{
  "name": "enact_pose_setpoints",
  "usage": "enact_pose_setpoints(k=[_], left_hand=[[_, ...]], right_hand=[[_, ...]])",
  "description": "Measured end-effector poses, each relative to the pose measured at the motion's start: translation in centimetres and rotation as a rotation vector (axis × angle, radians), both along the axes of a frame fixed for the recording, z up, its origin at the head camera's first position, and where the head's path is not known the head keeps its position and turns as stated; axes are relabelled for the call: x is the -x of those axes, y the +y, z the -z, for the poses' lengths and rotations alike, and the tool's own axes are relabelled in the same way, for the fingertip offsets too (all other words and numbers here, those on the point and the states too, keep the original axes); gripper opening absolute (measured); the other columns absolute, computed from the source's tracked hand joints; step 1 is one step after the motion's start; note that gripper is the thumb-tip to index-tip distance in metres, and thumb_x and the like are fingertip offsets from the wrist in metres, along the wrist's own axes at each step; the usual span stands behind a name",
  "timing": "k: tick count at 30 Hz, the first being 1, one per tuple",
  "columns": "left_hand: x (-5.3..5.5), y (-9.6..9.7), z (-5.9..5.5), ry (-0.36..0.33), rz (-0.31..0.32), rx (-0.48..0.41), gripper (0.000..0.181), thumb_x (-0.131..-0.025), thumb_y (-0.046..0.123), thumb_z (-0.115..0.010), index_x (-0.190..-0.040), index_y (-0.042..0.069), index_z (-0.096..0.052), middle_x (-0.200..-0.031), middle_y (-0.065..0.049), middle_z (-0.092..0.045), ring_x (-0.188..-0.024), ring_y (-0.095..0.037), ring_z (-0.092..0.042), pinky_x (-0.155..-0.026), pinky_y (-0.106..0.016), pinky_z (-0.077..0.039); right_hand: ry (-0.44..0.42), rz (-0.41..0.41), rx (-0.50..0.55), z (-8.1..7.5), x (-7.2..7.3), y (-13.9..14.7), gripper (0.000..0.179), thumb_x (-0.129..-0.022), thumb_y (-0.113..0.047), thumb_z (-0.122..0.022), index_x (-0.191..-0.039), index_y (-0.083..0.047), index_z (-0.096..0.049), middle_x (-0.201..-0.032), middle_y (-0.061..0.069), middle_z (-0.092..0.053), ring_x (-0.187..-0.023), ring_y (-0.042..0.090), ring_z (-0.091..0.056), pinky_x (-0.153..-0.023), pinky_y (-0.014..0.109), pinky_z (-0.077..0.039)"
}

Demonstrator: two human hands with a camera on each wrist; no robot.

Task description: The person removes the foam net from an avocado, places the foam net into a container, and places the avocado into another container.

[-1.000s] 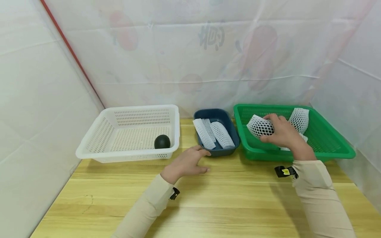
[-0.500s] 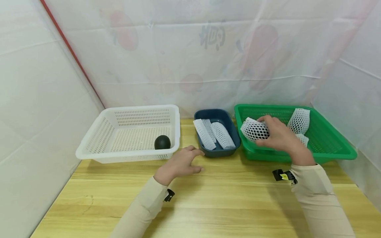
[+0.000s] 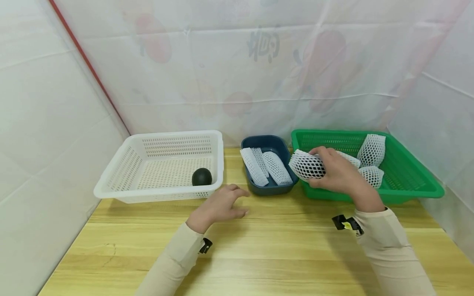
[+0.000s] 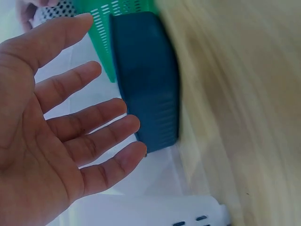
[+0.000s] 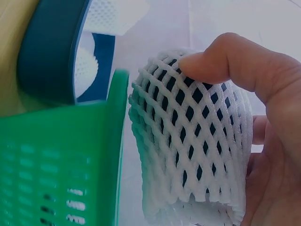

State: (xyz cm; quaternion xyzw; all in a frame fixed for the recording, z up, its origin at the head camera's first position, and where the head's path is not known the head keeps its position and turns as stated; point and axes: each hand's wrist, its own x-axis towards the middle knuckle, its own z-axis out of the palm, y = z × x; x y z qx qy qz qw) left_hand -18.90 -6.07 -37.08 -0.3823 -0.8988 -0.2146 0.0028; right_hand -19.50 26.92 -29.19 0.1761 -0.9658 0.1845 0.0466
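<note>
My right hand (image 3: 338,172) grips a black ball in a white foam net sleeve (image 3: 306,166), over the left front rim of the green basket (image 3: 411,191). In the right wrist view the thumb presses on the net (image 5: 188,127), and black shows through its mesh. My left hand (image 3: 218,207) holds nothing, its fingers spread and relaxed just in front of the gap between the white basket (image 3: 159,193) and the small blue bin (image 3: 274,190). In the left wrist view the palm (image 4: 37,141) faces the camera beside the blue bin.
Flattened foam net sleeves (image 3: 275,167) lie in the blue bin. A bare black ball (image 3: 201,177) sits in the white basket's right front corner. More netted pieces (image 3: 372,150) lie in the green basket. Pale cloth walls (image 3: 237,74) enclose the wooden table (image 3: 259,255) at the back and sides.
My right hand has carried the netted ball left and slightly toward me, to the green basket's left rim. My left hand has drawn back leftward from the blue bin.
</note>
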Motion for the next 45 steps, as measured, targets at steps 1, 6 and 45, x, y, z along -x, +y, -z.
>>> enact_pose_setpoints(k=[1, 6, 45], left_hand=[[0.0, -0.1, 0.1, 0.000, 0.000, 0.004, 0.042, -0.082, 0.028, -0.071, -0.118, 0.009, -0.063, -0.112, -0.006, -0.059, -0.100, -0.020, -0.055, -0.084, -0.033, -0.046], [-0.1, -0.5, 0.7, 0.011, 0.005, 0.012, 0.041, -0.082, 0.029, -0.071, -0.117, 0.009, -0.064, -0.110, -0.005, -0.059, -0.099, -0.018, -0.054, -0.082, -0.032, -0.046], [-0.5, -3.9, 1.4, -0.040, -0.026, -0.001, 0.044, -0.081, 0.024, -0.072, -0.118, 0.003, -0.060, -0.116, -0.011, -0.057, -0.104, -0.026, -0.055, -0.087, -0.038, -0.045]], right_hand=[[0.004, -0.007, 0.000, 0.0, -0.1, -0.2, 0.067, -0.073, -0.023, -0.077, -0.126, -0.003, -0.041, -0.114, 0.024, -0.046, -0.095, 0.036, -0.049, -0.074, 0.052, -0.042], [0.017, -0.045, 0.022, 0.0, -0.4, -1.2, 0.066, -0.071, -0.021, -0.078, -0.124, -0.003, -0.043, -0.114, 0.022, -0.048, -0.097, 0.034, -0.048, -0.076, 0.050, -0.042], [0.010, -0.225, 0.011, 4.2, -1.3, -6.6, 0.066, -0.068, -0.025, -0.082, -0.122, -0.012, -0.045, -0.111, 0.012, -0.051, -0.087, 0.023, -0.055, -0.071, 0.041, -0.046]])
